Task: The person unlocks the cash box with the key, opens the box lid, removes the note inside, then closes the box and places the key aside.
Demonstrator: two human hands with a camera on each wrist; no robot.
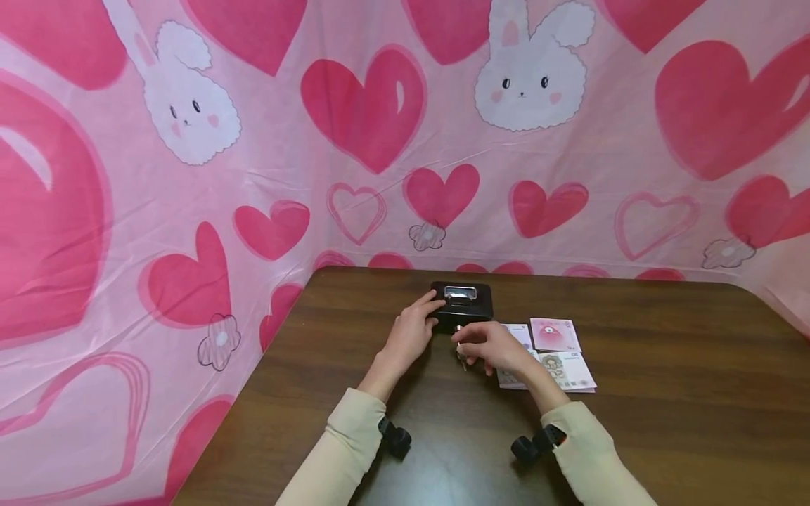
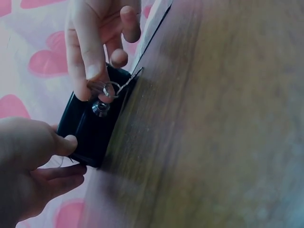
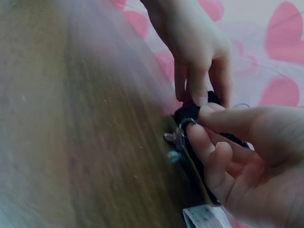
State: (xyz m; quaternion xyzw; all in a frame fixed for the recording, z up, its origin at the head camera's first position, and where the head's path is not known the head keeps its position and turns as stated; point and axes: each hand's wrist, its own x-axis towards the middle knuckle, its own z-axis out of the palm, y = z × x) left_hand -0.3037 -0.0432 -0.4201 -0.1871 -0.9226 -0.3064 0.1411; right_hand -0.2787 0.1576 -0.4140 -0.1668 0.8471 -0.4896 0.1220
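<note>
A black cash box with a silver handle on its lid stands near the table's back edge. My left hand grips its left end, the thumb against the front in the left wrist view. My right hand pinches a key on a metal ring in front of the box. A second key dangles from that ring. Close to the pinching fingertips is the round silver lock on the box's front. Whether the pinched key touches the lock I cannot tell.
Several stacks of banknotes lie right of the box, among them a pink stack and a pale one; my right hand partly covers others. Behind the brown wooden table hangs a pink cloth with hearts and rabbits.
</note>
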